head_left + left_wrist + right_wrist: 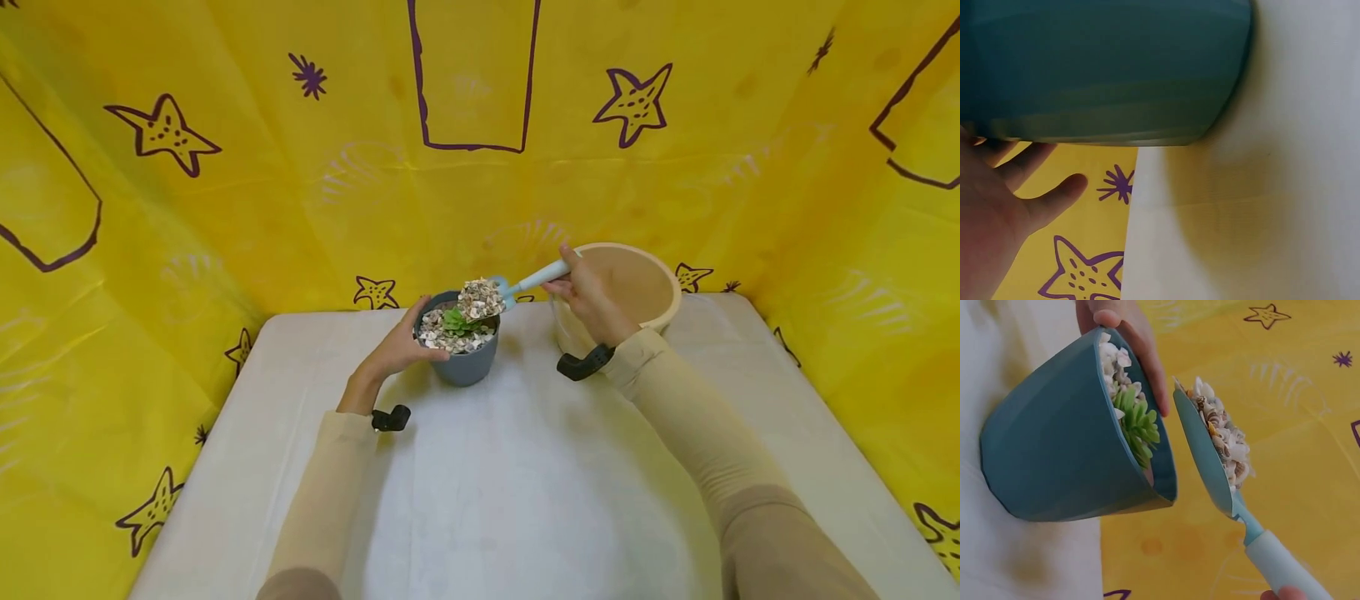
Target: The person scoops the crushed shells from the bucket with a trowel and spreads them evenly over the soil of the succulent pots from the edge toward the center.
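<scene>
A blue-grey plant pot stands upright on the table, holding a green succulent among small pale shells. My left hand grips the pot from its left side, thumb at the near rim and fingers around the far side. By its pale handle, my right hand holds a small light-blue trowel. Heaped on the blade are small mixed shells. The blade hangs over the pot's mouth, apart from the rim in the right wrist view. In the left wrist view the pot fills the top.
A cream bucket stands at the back right, partly behind my right hand; its contents are hard to make out. A white cloth covers the table. Yellow sheeting with purple starfish drawings rises behind and at both sides.
</scene>
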A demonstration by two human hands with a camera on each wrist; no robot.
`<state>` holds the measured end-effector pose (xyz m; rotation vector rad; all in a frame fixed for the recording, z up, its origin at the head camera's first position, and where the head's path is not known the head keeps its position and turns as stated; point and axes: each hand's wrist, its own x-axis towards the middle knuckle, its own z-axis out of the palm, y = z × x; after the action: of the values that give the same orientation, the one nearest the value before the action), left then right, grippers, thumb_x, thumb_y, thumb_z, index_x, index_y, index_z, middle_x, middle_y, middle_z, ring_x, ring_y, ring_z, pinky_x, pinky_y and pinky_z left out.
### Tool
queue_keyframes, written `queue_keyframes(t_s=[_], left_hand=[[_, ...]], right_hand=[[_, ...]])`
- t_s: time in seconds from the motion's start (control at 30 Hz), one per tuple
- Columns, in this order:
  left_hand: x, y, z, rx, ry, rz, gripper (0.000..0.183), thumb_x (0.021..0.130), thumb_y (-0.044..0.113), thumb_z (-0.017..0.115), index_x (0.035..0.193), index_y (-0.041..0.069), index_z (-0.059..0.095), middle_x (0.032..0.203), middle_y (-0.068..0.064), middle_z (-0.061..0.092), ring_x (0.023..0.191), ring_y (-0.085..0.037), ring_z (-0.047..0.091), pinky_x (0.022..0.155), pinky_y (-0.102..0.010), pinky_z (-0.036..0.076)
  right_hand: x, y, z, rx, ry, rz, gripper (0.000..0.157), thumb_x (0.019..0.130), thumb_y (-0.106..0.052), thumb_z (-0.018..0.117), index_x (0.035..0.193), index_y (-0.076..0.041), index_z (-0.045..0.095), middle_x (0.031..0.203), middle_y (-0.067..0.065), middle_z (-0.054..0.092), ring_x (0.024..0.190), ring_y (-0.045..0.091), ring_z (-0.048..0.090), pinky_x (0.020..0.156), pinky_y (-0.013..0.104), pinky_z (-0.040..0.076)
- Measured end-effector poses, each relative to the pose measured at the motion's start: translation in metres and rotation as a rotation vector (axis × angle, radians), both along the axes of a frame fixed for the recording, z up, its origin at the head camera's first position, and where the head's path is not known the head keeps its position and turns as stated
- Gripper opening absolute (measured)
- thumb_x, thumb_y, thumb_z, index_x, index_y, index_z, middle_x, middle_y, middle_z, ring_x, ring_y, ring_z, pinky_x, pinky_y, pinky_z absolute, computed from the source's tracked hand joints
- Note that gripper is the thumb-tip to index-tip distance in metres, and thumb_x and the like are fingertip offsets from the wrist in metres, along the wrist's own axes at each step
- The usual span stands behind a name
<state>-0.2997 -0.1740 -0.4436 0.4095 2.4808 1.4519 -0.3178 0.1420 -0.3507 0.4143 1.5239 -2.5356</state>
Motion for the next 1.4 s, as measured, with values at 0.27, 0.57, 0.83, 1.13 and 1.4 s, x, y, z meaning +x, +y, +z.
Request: queue_keyframes(t_s=[0.27,0.57,0.83,1.13,1.4], left_hand=[[0.014,0.01,-0.007,-0.007,0.096,0.114,0.119,0.069,0.038,0.088,0.158,0.016,0.011,0.163,-0.014,0.015,0.15,-0.035,0.017,0.119,-0.058,0.019],[0.029,0.02,-0.015,-0.075,0.2,0.245,0.119,0.064,0.054,0.086,0.155,0.013,0.02,0.154,-0.017,0.03,0.142,-0.033,0.032,0.115,-0.055,0.03],[0.029,0.005,-0.01,-0.043,0.09,0.178,0.119,0.068,0.044,0.087,0.157,0.015,0.013,0.161,-0.016,0.017,0.149,-0.037,0.019,0.117,-0.061,0.022],[0.016,-0.004,-0.009,-0.013,0.013,0.088,0.119,0.071,0.035,0.086,0.157,0.031,0.004,0.164,-0.014,0.009,0.15,-0.041,0.013,0.116,-0.066,0.017],[0.018,-0.001,-0.007,-0.015,0.008,0.102,0.12,0.07,0.037,0.087,0.158,0.027,0.006,0.163,-0.015,0.014,0.149,-0.04,0.016,0.117,-0.064,0.017]], right_hand=[[0.005,-0.007,-0.001,0.045,0.001,-0.012,0.022,0.102,-0.03,0.046,0.096,-0.009,0.048,0.073,0.007,0.058,0.063,0.014,0.065,0.063,0.024,0.059],[-0.044,0.003,-0.056,-0.019,0.053,0.012,0.037,0.092,-0.034,0.067,0.105,-0.001,0.058,0.083,0.018,0.064,0.081,0.029,0.072,0.073,0.035,0.061],[0.006,-0.029,-0.001,0.078,0.006,-0.108,0.019,0.098,-0.024,0.057,0.09,-0.006,0.055,0.076,0.009,0.059,0.069,0.02,0.068,0.074,0.033,0.06],[0.007,-0.041,-0.003,0.16,0.03,-0.195,0.023,0.096,-0.026,0.061,0.093,-0.004,0.056,0.069,0.008,0.062,0.056,0.015,0.068,0.064,0.029,0.06],[0.012,-0.045,-0.004,0.167,0.079,-0.257,0.025,0.093,-0.026,0.067,0.095,-0.002,0.058,0.063,0.006,0.065,0.052,0.015,0.068,0.059,0.031,0.059]])
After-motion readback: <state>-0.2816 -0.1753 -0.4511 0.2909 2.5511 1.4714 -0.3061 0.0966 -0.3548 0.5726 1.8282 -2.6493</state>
